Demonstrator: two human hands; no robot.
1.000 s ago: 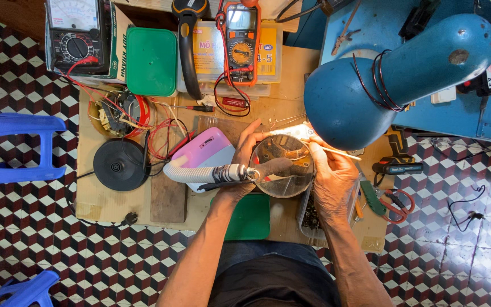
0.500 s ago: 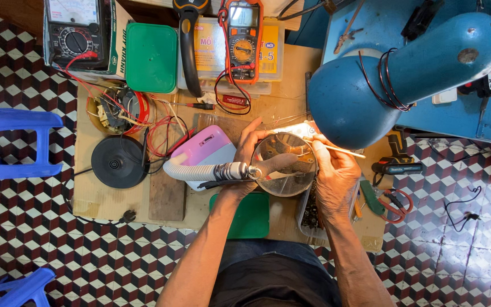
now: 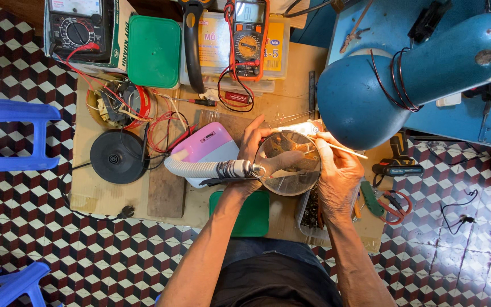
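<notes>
Head view: under the magnifier lens (image 3: 288, 164), I judge soldering underway, left hand (image 3: 255, 149) gripping the small part (image 3: 298, 129) at 12 o'clock, right hand (image 3: 336, 170) pinching a thin rod (image 3: 342, 149) (tip needs steady contact next).

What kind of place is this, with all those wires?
Probably a small electronics repair bench set up on a tiled floor: an orange digital multimeter, a black dial meter, and tangled red wires lie about.
</notes>
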